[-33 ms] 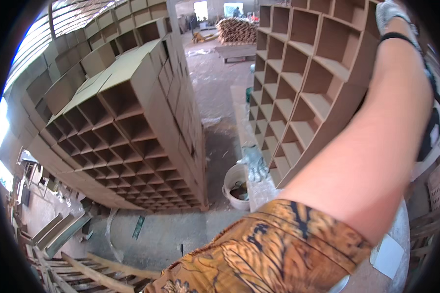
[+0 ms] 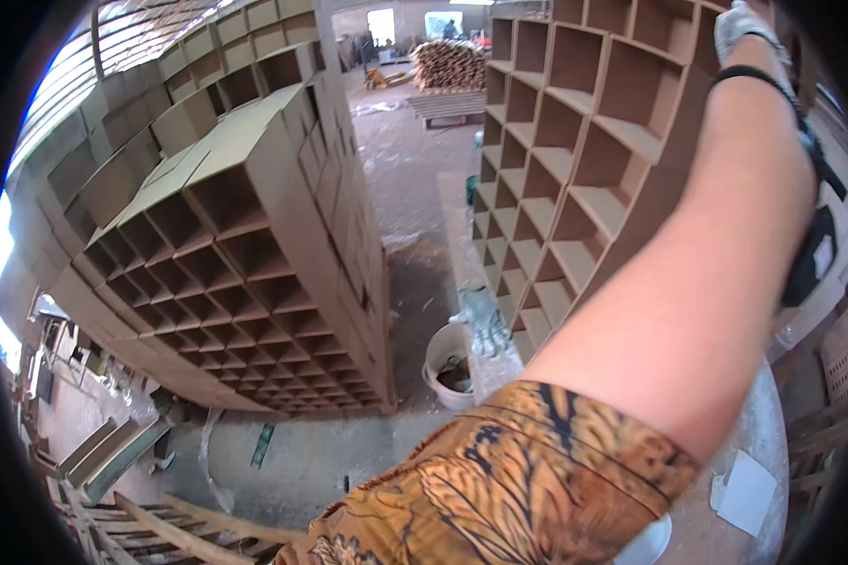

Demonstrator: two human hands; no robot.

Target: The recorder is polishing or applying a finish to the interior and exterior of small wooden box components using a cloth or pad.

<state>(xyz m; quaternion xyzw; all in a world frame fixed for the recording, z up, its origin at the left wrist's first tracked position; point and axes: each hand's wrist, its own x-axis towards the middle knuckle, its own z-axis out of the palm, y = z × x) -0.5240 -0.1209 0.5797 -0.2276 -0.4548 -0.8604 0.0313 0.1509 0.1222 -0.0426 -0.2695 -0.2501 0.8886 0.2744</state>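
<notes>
My left arm reaches up across the right side, in a brown leaf-patterned sleeve with a black band at the wrist. My left hand (image 2: 748, 34), in a whitish glove, is at the upper edge of a tall cardboard compartment rack (image 2: 631, 89). Its fingers look closed together against that edge, though their grip is partly hidden at the picture's rim. My right hand is out of view. An empty grey-white work glove (image 2: 483, 322) lies on a narrow board (image 2: 493, 374) at the rack's foot.
A second, larger stack of cardboard compartments (image 2: 287, 179) stands to the left. A white bucket (image 2: 435, 375) with dark contents sits between the stacks. Wooden slats (image 2: 174, 532) lie at lower left, a white sheet (image 2: 747, 492) at lower right, and piled wood (image 2: 449, 66) at the back.
The whole view has shifted slightly, with the right-hand rack now a little further left and lower. My gloved left hand stays beside its upper edge.
</notes>
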